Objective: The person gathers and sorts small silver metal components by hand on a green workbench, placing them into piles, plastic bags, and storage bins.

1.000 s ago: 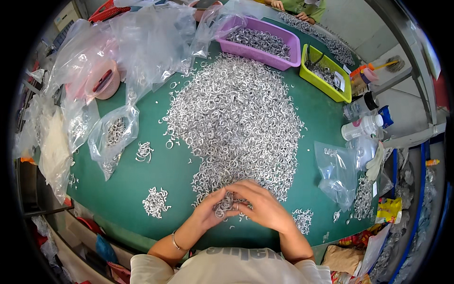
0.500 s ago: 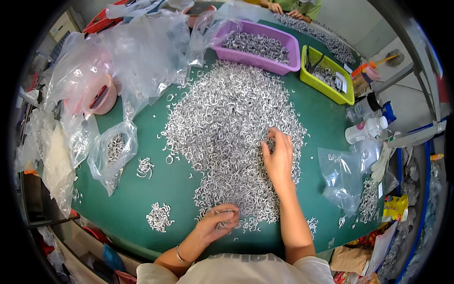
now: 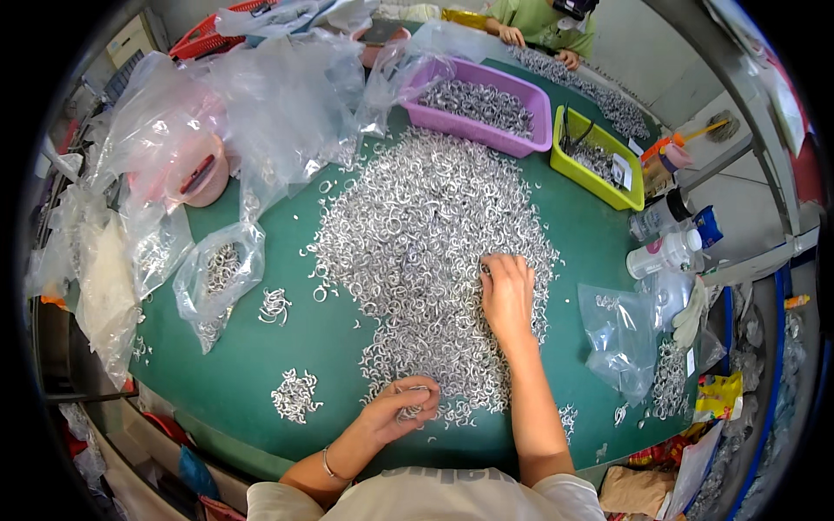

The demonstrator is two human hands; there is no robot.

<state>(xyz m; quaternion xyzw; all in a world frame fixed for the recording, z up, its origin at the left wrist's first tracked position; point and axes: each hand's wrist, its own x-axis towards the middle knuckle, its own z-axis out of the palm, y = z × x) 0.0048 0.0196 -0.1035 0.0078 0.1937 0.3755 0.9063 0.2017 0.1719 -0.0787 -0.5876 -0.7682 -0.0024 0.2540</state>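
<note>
A broad pile of small silver rings [image 3: 426, 226] and open ring pieces spreads over the green table in front of me. At its near edge, my left hand [image 3: 401, 410] is curled around several silver rings, some showing between thumb and fingers. My right hand [image 3: 508, 295] rests on the right side of the pile, its fingers bent down and drawn toward the thumb. Whatever its fingertips pinch is hidden by the hand. Left of the pile lie two small heaps of ring pieces, one lower heap [image 3: 296, 397] and one smaller heap [image 3: 274, 306].
Behind the pile stand a purple bin [image 3: 478, 104] of rings and a yellow-green basket [image 3: 599, 165] with pliers. Plastic bags [image 3: 287, 104] crowd the left, near a pink bowl [image 3: 208, 178]. A white bottle [image 3: 665, 253] stands right. Across the table, a person [image 3: 543, 30] handles more rings.
My right hand has drawn slightly nearer to me, and its fingers have closed together over the pile. My left hand keeps its curl. The whole view has shifted slightly.
</note>
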